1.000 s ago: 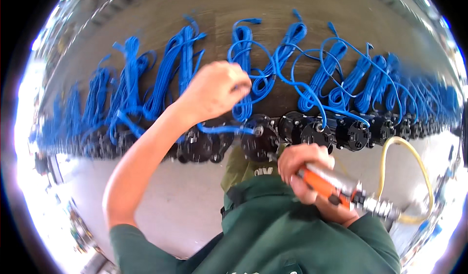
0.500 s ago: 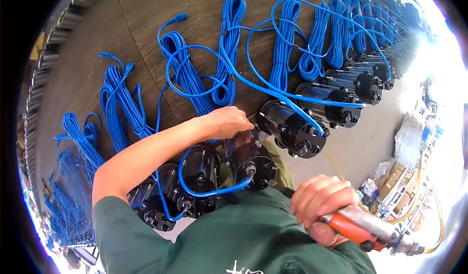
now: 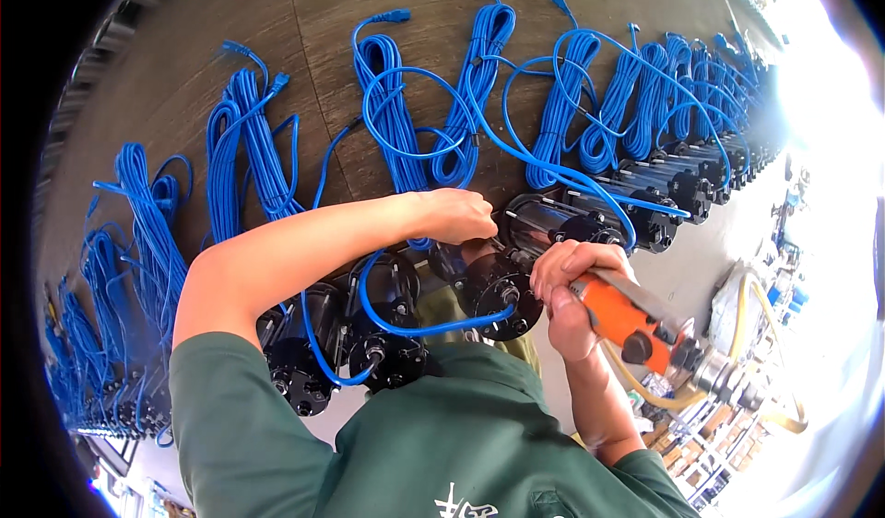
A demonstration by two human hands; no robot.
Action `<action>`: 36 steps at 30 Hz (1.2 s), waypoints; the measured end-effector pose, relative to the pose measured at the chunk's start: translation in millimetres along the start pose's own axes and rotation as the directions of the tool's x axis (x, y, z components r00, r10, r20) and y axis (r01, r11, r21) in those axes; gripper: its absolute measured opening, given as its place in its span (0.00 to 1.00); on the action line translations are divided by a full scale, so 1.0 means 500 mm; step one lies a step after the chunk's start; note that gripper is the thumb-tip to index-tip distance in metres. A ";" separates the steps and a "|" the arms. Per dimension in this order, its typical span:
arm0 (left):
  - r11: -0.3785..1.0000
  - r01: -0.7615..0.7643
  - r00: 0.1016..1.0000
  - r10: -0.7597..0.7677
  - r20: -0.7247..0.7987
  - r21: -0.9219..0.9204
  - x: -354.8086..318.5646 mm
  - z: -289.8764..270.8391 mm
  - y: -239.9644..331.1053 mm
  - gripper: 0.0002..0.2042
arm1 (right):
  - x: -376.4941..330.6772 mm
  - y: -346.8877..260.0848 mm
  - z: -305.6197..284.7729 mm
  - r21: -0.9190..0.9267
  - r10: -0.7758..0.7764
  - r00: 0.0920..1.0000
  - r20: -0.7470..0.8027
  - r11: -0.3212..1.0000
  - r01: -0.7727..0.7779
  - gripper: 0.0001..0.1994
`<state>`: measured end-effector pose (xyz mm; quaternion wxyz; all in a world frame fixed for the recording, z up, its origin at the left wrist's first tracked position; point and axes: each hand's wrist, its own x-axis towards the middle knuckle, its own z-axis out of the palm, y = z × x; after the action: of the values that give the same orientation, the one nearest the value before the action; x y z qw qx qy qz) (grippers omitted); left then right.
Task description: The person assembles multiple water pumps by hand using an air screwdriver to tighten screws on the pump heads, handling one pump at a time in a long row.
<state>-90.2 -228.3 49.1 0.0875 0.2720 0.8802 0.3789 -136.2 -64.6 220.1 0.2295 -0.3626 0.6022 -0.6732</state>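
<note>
My right hand [image 3: 570, 288] is wrapped round an orange and silver air-powered hand tool [image 3: 627, 320]. Its hose end points to the lower right, and its front end is hidden behind my fingers, close to the cylinder's right edge. In front of my chest a dark, shiny cylindrical motor unit [image 3: 498, 289] lies on its side with its black end cap toward me. A blue cable [image 3: 433, 330] loops left from that cap. My left hand [image 3: 456, 216] is closed at the unit's far side, by a thin metal rod; what its fingers grip is hidden.
Similar black cylindrical units stand close on both sides, such as one on the right [image 3: 553, 218] and one on the left [image 3: 383, 306]. Coiled blue cables [image 3: 387, 103] with plugs lie on the brown tabletop [image 3: 323, 20]. A yellowish hose [image 3: 645, 394] hangs at the right, above shelving.
My right hand has brought the air tool up and left, from beside my chest to the cylinder's right edge. My left hand stays closed at the cylinder. The whole view has shifted.
</note>
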 end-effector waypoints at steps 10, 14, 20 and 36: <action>0.995 -0.008 0.986 0.025 -0.162 0.102 -0.033 -0.005 0.015 0.03 | -0.003 0.026 0.002 0.138 0.081 0.992 -0.095 0.988 -0.067 0.15; 0.973 0.132 0.965 -0.082 -0.249 0.189 -0.133 0.013 0.035 0.05 | -0.005 0.029 -0.003 0.055 0.041 0.999 -0.003 0.998 -0.041 0.14; 0.981 0.101 0.946 -0.043 -0.322 0.165 -0.149 0.042 0.047 0.05 | -0.004 0.030 0.009 0.080 0.035 0.997 -0.070 0.996 -0.030 0.16; 0.994 0.075 0.952 -0.046 -0.304 0.085 -0.153 0.054 0.048 0.05 | 0.007 -0.018 0.075 0.124 0.099 0.931 0.351 0.981 -0.151 0.13</action>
<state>-6.5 -239.4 43.4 -0.0493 0.1878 0.9082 0.3707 -108.5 -89.9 229.9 0.3998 -0.4170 0.5230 -0.6267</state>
